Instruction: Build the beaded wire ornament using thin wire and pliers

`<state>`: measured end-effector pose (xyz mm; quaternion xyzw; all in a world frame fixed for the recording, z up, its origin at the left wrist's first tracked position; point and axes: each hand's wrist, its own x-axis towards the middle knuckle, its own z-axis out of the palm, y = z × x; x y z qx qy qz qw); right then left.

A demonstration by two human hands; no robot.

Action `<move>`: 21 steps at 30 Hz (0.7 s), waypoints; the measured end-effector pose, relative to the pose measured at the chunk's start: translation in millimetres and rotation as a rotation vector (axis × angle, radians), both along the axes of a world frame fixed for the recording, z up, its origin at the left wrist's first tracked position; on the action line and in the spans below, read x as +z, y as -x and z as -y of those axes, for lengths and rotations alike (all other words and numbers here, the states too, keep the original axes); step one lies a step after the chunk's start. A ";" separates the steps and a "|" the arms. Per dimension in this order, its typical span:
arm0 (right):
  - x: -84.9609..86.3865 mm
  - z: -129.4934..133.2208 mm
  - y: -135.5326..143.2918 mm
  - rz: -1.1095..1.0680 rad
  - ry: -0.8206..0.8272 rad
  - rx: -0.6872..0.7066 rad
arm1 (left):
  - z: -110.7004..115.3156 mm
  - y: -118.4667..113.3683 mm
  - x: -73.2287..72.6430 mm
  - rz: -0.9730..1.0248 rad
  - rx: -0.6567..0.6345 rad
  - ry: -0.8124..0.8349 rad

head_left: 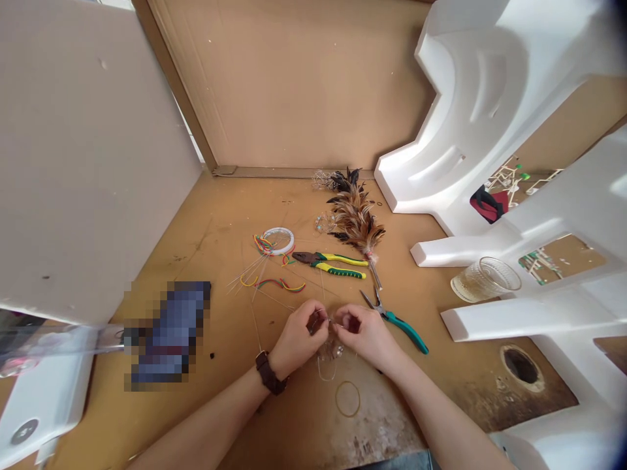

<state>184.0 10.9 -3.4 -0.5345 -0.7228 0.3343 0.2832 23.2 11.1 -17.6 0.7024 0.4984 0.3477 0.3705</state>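
Observation:
Near the front of the table, my left hand (300, 334) and my right hand (366, 334) meet fingertip to fingertip. Both are closed in a pinch on a thin wire, with a tiny piece at the fingertips too small to make out. Below the fingers hangs a loop of the wire (327, 379), beside a clear, shiny bit (336, 351). Just right of my right hand lie teal-handled long-nose pliers (399, 323), jaws apart. Beyond the hands are yellow-and-green combination pliers (333, 262).
A white ring (292, 240) with coloured cords and several wires lies beyond my left hand. Brown feathers (355, 215) lie farther back. A glass (484, 279) stands at right by white moulded panels (470, 117). A yellowish ring (347, 399) is near me.

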 end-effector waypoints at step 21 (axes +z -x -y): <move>1.7 2.0 3.3 0.006 -0.092 -0.009 | -1.8 6.1 4.8 0.038 -0.078 -0.014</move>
